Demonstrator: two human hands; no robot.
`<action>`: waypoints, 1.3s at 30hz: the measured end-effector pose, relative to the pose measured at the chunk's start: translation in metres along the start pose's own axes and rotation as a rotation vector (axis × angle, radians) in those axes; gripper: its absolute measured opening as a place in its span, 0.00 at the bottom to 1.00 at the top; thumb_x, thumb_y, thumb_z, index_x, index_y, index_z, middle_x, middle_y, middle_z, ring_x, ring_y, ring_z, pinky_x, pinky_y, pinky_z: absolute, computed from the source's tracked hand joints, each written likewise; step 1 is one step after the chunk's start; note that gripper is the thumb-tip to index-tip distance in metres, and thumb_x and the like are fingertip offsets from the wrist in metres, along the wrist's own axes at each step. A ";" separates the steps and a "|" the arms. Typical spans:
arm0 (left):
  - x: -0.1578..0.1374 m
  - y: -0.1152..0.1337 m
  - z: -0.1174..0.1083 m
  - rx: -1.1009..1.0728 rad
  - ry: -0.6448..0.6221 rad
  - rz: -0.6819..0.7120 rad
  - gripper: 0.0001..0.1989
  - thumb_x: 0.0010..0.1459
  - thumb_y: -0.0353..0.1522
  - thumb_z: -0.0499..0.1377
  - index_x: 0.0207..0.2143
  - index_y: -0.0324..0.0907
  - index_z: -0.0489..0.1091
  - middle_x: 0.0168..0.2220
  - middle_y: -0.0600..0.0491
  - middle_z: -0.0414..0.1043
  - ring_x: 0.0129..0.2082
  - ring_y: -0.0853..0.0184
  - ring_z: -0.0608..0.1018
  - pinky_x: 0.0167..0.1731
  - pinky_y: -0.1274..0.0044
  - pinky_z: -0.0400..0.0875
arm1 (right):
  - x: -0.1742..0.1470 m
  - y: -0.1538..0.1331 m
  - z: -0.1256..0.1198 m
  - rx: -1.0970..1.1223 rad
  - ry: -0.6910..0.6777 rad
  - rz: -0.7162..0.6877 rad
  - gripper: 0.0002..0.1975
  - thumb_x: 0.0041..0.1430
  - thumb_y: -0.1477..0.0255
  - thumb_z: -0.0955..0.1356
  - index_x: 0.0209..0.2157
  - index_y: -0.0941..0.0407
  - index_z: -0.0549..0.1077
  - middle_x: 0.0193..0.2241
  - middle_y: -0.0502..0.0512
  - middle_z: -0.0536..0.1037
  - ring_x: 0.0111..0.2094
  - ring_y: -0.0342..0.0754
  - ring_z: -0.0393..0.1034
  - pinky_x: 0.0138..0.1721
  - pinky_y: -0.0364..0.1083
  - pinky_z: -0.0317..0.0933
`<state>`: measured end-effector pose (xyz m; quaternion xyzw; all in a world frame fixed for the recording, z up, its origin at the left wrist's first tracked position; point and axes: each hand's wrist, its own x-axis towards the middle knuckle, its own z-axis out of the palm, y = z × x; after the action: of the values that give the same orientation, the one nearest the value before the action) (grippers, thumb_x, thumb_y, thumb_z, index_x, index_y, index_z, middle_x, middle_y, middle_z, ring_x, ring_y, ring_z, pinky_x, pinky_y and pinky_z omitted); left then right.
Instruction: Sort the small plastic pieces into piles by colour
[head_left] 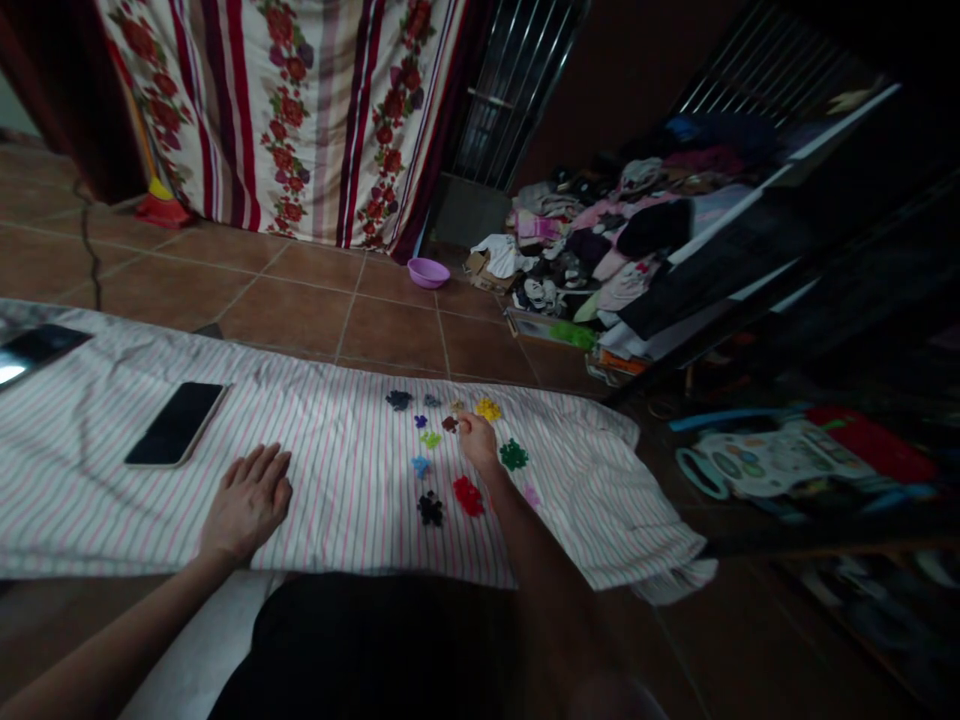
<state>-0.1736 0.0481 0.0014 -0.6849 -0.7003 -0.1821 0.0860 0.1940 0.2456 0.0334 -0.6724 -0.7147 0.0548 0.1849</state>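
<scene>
My left hand (pixel 251 500) lies flat on the striped cloth (pixel 337 480), fingers stretched out, holding nothing. Over the small piles, my right hand (pixel 480 442) has its fingertips pinched beside the brown pile (pixel 449 424); whatever is between them is too small to make out. Close by are a yellow pile (pixel 488 409), a tan pile (pixel 457 405) and a green pile (pixel 514 455). Nearer me sit red pieces (pixel 468 496) and black pieces (pixel 430 508). Light blue (pixel 420 467), lime (pixel 430 440), dark blue (pixel 420 422) and dark grey pieces (pixel 398 400) form a left column. Pink pieces (pixel 532 496) show beside my right forearm.
A phone (pixel 178 425) lies left of my left hand, with another dark, shiny device (pixel 41 350) at the far left. Beyond the cloth, a purple basin (pixel 428 273) stands on the tiled floor. Heaped clothes (pixel 592 230) and a toy walker (pixel 780 455) are to the right.
</scene>
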 end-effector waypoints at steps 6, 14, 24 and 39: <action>-0.001 -0.003 -0.002 -0.004 -0.063 0.030 0.25 0.66 0.36 0.43 0.57 0.35 0.70 0.61 0.38 0.70 0.65 0.49 0.68 0.62 0.55 0.61 | -0.002 0.002 0.007 0.017 -0.046 0.038 0.21 0.60 0.81 0.61 0.50 0.60 0.79 0.44 0.61 0.81 0.46 0.50 0.74 0.48 0.42 0.64; -0.002 -0.008 -0.002 0.004 -0.088 0.046 0.25 0.67 0.38 0.44 0.58 0.38 0.69 0.62 0.40 0.69 0.66 0.50 0.65 0.63 0.56 0.61 | 0.003 0.004 0.014 0.066 -0.076 -0.003 0.22 0.58 0.84 0.62 0.50 0.58 0.79 0.43 0.63 0.82 0.46 0.53 0.75 0.49 0.45 0.64; -0.002 -0.008 0.000 0.044 -0.040 0.062 0.25 0.67 0.39 0.43 0.57 0.37 0.69 0.61 0.39 0.71 0.64 0.50 0.68 0.62 0.57 0.62 | 0.004 0.014 0.022 0.286 -0.057 0.053 0.18 0.54 0.80 0.63 0.41 0.57 0.81 0.40 0.62 0.82 0.46 0.55 0.75 0.51 0.47 0.63; -0.003 -0.008 0.002 0.034 -0.041 0.066 0.23 0.66 0.37 0.44 0.57 0.40 0.68 0.60 0.41 0.71 0.65 0.51 0.67 0.62 0.57 0.62 | 0.022 0.042 0.008 1.093 0.081 0.407 0.06 0.48 0.69 0.70 0.30 0.55 0.74 0.25 0.51 0.76 0.24 0.42 0.70 0.26 0.41 0.66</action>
<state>-0.1812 0.0464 -0.0022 -0.7097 -0.6818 -0.1533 0.0891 0.2304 0.2723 0.0159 -0.6047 -0.4313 0.4243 0.5179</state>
